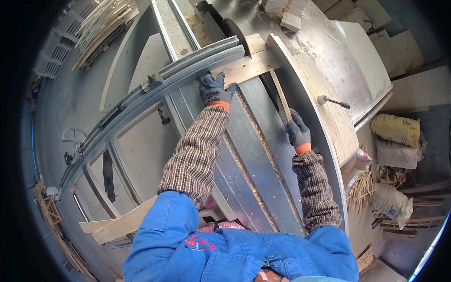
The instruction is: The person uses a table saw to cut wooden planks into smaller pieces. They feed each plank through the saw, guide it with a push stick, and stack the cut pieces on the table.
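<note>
My left hand (217, 90), in a grey work glove with an orange cuff, grips the near left end of a pale wooden board (249, 68). This board lies across the metal saw table (263, 136), along a metal crosscut fence (202, 63). Its right end meets a long upright rip fence (305, 80), and a smaller wood piece (255, 43) lies just beyond it. In my right hand (298, 130), gloved alike, is the near end of a thin wooden stick (281, 94). The stick's far tip points at the board's near edge; whether they touch is unclear.
Sawdust covers the ledge right of the rip fence, where a handled lever (333, 101) sticks out. A wood block (291, 21) sits at the far right. Yellow and white sacks (395, 130) and scrap strips lie at right. Stacked planks (101, 33) stand far left.
</note>
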A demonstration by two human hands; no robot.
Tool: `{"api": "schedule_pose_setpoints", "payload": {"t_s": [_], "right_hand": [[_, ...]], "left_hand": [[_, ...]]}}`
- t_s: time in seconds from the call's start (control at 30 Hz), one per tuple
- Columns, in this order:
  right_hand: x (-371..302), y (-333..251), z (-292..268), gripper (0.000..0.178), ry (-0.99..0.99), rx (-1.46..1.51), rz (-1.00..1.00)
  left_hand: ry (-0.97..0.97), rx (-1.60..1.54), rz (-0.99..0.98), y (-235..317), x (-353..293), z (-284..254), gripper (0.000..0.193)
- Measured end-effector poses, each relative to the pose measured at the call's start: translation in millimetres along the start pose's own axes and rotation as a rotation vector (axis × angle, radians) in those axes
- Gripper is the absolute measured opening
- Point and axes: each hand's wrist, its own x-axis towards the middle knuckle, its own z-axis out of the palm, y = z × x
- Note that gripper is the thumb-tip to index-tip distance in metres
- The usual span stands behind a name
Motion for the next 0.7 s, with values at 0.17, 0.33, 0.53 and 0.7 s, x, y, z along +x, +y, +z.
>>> {"api": "schedule_pose_setpoints", "payload": {"t_s": [0.17,0.33,0.53,0.7], "right_hand": [[4,2,6,0.051,0.030,0.004,-0.039],[7,3,5,0.051,0.033,-0.016,-0.009],[9,1,9,0.053,0.019,-0.025,-0.038],[9,-10,13,0.053,0.005,-0.068,-0.041]], "left_hand": [[-0.035,-0.033,-0.037,1,2,-3,0.078],[-0.037,-0.031,-0.028,1,3,-5,0.076],[-0.024,-0.009,-0.018,1,4,-8,0.074],[0.025,-0.061,-0.001,-5,4,-4,0.075]]}}
